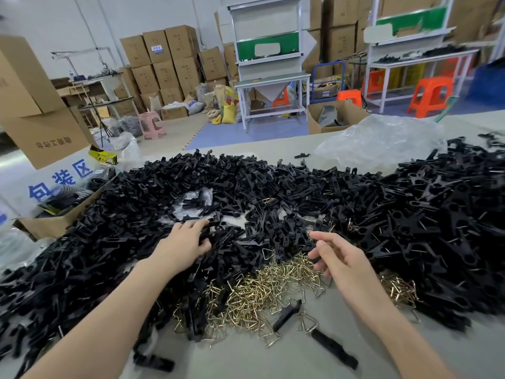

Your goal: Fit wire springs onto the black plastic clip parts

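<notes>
Bare table (246, 362) lies open on the near side of the wire spring heap (262, 288); two loose clip parts (287, 314) sit there, just near-right of the heap; the black clip part pile (273, 181) walls in its left, far and right sides; farther beyond, to the right, a crumpled plastic bag (382, 143).

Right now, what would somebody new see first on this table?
A huge heap of black plastic clip parts spreads across the table. Near its front middle glitters a pile of gold-coloured wire springs. The left hand rests on the heap; the right hand hovers over the springs.
</notes>
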